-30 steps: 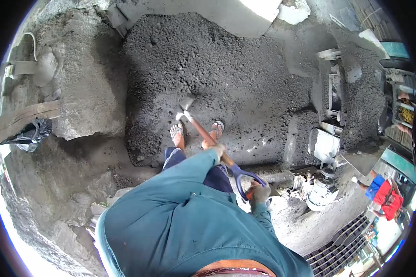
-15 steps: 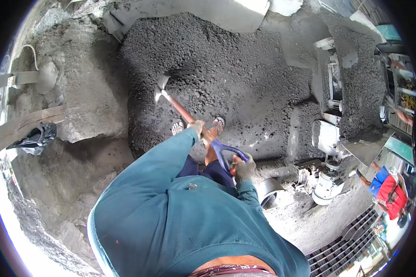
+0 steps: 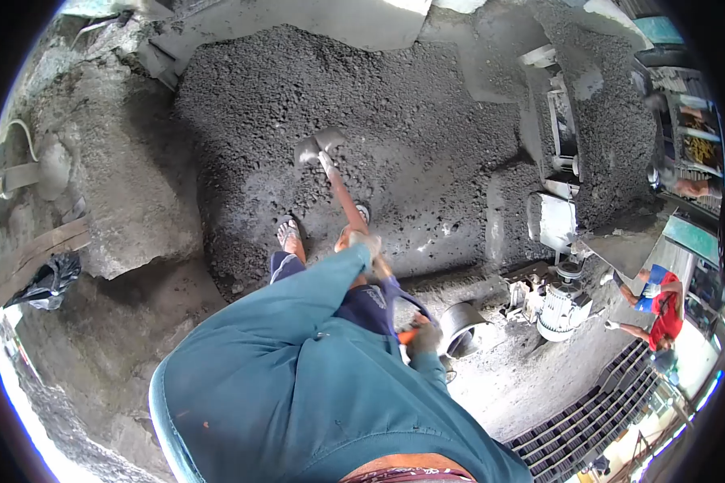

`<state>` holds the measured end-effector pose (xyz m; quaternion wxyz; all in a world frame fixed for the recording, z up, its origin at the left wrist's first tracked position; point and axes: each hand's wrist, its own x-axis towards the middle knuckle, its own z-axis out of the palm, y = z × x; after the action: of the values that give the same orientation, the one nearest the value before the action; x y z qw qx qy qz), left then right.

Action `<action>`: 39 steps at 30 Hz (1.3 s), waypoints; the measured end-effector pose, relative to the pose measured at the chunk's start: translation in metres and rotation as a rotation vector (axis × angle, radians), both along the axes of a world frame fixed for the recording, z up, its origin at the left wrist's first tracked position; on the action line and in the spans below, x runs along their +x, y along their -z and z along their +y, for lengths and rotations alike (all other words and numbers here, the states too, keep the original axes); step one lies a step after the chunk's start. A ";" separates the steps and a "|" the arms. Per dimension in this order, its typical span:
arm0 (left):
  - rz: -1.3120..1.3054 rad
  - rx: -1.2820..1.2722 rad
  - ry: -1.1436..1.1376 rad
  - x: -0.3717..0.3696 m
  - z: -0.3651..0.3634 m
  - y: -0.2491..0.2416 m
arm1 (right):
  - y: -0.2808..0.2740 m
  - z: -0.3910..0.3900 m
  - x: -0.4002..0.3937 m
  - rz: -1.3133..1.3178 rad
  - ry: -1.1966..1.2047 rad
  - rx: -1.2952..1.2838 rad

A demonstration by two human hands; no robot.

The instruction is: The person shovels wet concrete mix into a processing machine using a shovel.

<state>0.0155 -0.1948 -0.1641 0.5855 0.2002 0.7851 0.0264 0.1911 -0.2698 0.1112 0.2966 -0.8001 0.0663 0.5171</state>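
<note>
A long-handled shovel [image 3: 346, 199] slants across my front, its grey metal blade [image 3: 319, 145] over a heap of dark, crumbly grey material [image 3: 362, 88]. My left hand [image 3: 366, 244], a little blurred, is wrapped round the lower shaft. At the shovel's blue D-shaped handle [image 3: 398, 299], which has an orange grip, my right hand [image 3: 424, 336] is closed, low beside my waist. It looks gloved. What lies on the blade, if anything, is hard to make out. My sandalled feet stand apart on the material, one on either side of the shaft.
Rough grey blocks [image 3: 137, 177] and a wooden beam [image 3: 40, 262] stand on the left. To the right are a metal pipe piece [image 3: 463, 328], a motor [image 3: 562, 312] and a narrow frame [image 3: 564, 129]. Rows of dark blocks [image 3: 596, 410] and a person in red [image 3: 665, 315] are further right.
The shovel blade has swung right and turned broader to view. Both hands have kept hold and shifted slightly downward. One foot has moved left; the person in red is now bent lower.
</note>
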 end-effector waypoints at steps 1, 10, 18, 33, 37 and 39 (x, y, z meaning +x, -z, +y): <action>0.036 -0.037 -0.137 -0.011 0.014 -0.008 | -0.015 0.013 -0.022 0.094 0.029 -0.001; -0.036 0.022 -0.663 0.050 -0.007 -0.048 | -0.079 0.040 0.073 0.734 -0.285 0.480; -0.158 0.394 0.330 -0.073 0.071 -0.270 | 0.139 0.183 -0.106 1.045 -0.740 0.247; -0.868 0.786 -1.779 -0.163 -0.184 -0.309 | 0.287 0.119 -0.273 0.305 -0.838 0.051; -0.644 0.635 -1.883 -0.207 -0.289 -0.274 | 0.292 0.009 -0.333 -0.356 -1.522 0.101; -0.435 0.492 -1.889 -0.234 -0.365 -0.293 | 0.385 -0.087 -0.357 -0.392 -1.559 -0.046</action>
<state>-0.2181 -0.5594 0.1293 0.3977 -0.3993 0.4707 0.6789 -0.1660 -0.3566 -0.2740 -0.1602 -0.6983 -0.5540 0.4241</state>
